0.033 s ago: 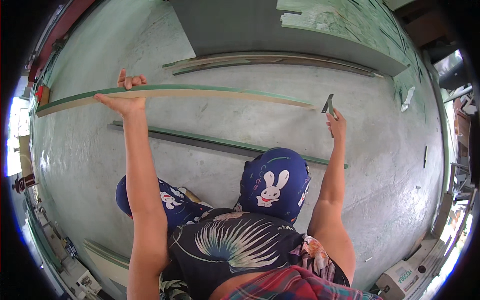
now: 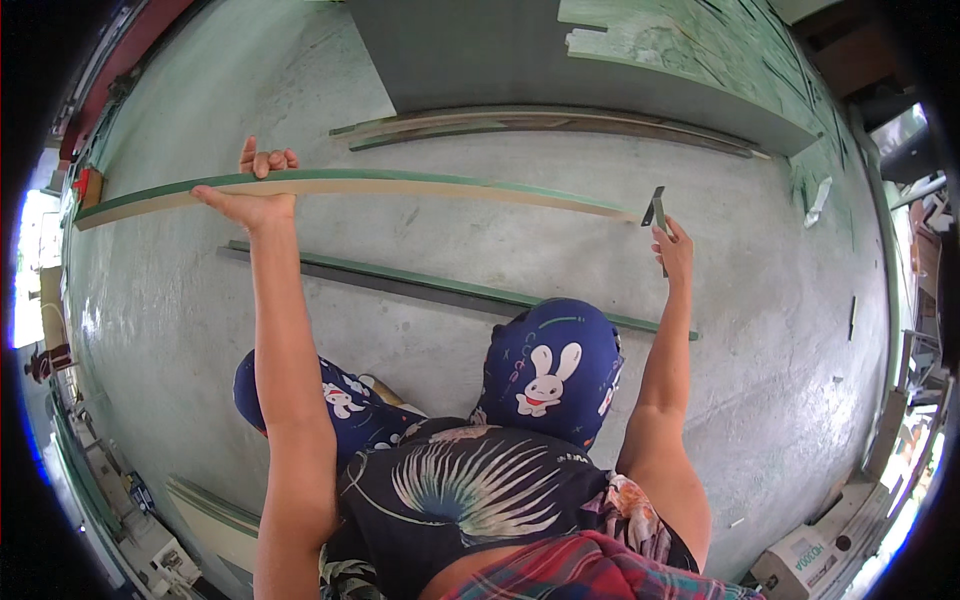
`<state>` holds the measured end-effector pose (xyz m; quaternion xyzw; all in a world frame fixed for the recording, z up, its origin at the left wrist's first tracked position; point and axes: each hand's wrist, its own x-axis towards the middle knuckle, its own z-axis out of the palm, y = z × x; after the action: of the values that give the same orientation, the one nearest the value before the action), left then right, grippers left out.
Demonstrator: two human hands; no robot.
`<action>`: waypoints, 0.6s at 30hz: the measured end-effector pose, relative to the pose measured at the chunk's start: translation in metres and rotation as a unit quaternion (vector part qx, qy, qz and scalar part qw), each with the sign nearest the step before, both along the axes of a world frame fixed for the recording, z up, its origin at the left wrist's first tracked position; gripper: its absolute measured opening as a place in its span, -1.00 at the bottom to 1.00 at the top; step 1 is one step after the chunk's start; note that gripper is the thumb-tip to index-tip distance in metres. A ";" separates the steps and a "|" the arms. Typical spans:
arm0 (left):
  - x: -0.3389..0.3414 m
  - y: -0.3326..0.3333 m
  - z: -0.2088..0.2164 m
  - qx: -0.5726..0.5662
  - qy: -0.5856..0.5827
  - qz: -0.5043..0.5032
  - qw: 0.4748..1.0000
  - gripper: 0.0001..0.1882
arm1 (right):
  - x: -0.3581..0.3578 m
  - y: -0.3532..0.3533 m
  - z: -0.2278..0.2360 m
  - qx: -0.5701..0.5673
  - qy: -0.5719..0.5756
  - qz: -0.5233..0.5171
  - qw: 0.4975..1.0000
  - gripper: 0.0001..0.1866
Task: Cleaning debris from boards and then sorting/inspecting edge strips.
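Observation:
My left hand (image 2: 252,205) holds a long, narrow board strip (image 2: 400,183) with a green edge and a pale tan face. Its thumb lies along the near side and its bent fingers show over the far side. The strip reaches from the far left to near my right hand (image 2: 674,248). That hand's fingers are closed round a small hand tool (image 2: 655,212), with a dark angled head and a slim grey-green shaft; its exact kind I cannot make out. The tool's head stands beside the strip's right end; I cannot tell whether they touch.
Between my knees and the held strip, a dark green-edged strip (image 2: 420,284) lies on the concrete floor. Beyond are several stacked strips (image 2: 540,118) and a large dark panel (image 2: 470,55). A white scrap (image 2: 818,202) lies at the right, a white carton (image 2: 805,562) at lower right.
The strip's right end and the tool's head have come slightly closer together. Both hands keep their hold.

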<state>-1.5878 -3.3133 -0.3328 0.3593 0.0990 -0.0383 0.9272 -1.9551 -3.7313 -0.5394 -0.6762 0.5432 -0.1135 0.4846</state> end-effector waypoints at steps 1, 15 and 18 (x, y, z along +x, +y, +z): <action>0.002 0.002 0.002 0.002 -0.006 0.006 1.000 0.02 | 0.013 0.011 0.016 0.022 -0.040 0.007 0.999 -0.51; 0.008 0.005 -0.005 -0.008 -0.064 -0.039 0.997 0.02 | 0.141 0.138 0.127 -0.090 -0.136 0.344 0.925 -0.56; 0.006 -0.006 -0.014 -0.060 -0.039 -0.054 0.996 -0.01 | 0.153 0.149 0.111 -0.115 -0.160 0.347 0.917 -0.58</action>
<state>-1.5816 -3.3192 -0.3469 0.3089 0.0410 -0.0804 0.9468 -1.8021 -3.5824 -0.4283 -0.8460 0.1732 -0.1062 0.4930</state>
